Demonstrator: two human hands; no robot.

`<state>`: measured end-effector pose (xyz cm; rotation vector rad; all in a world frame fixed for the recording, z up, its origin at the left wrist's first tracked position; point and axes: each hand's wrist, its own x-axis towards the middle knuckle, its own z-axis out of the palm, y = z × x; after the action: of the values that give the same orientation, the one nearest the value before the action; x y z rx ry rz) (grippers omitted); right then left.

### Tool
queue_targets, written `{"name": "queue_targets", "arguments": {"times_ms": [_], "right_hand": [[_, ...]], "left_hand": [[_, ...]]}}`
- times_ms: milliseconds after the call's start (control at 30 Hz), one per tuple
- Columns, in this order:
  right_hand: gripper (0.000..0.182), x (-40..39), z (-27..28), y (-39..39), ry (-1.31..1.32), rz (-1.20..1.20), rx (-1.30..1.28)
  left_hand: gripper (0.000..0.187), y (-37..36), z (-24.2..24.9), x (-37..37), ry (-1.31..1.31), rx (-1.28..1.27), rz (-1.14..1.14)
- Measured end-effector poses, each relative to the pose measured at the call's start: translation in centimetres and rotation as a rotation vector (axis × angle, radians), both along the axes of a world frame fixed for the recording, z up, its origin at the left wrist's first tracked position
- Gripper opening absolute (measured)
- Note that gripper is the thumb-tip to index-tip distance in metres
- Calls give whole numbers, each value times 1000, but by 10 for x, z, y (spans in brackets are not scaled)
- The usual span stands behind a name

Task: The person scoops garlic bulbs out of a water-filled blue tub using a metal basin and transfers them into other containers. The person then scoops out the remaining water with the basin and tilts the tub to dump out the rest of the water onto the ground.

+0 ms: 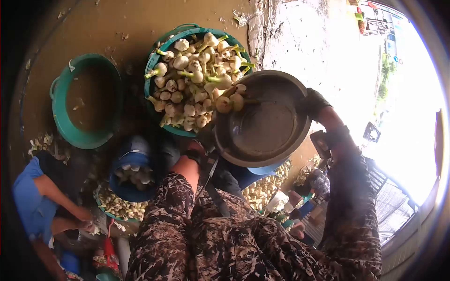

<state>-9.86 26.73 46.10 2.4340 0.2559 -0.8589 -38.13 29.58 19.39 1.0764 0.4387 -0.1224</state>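
Observation:
A dark grey-brown basin point(265, 124) is tilted over the edge of a green tub point(149, 93) heaped with garlic bulbs point(192, 77). A few garlic bulbs point(229, 102) lie at the basin's left lip; the rest of its inside is bare. My right hand point(316, 104), in a dark glove, grips the basin's right rim. My left hand point(205, 136), also dark-gloved, holds the rim at the lower left, its fingers mostly hidden beneath the basin and in shadow.
Another green tub point(58, 110) stands on the brown wet floor at left. A blue bucket point(123, 189) holds round pale things. A person in a blue shirt point(30, 201) works at lower left. More garlic point(265, 192) lies behind the basin.

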Motion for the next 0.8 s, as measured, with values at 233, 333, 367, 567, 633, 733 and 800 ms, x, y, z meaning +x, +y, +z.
{"name": "queue_targets", "arguments": {"times_ms": [233,333,367,567,633,733,800], "right_hand": [[20,4,34,-51,15,-205,495],[7,4,17,-135,276,275,-134],[10,1,16,-159,130,-124,161],[44,-96,17,-390,302,-1508,597],[41,-132,9,-452,227,-1591,445],[31,-157,-4,-535,-29,-1624,689],[23,-158,-36,-621,-101,-1524,686]], "left_hand": [[44,-21,2,24,277,87,-290],[46,-65,12,24,529,170,-513],[41,-71,21,29,562,113,-342],[30,-157,27,51,347,314,-316],[31,-184,47,73,306,403,-403],[36,-243,40,110,268,429,-550],[38,-280,42,138,303,410,-606]]}}
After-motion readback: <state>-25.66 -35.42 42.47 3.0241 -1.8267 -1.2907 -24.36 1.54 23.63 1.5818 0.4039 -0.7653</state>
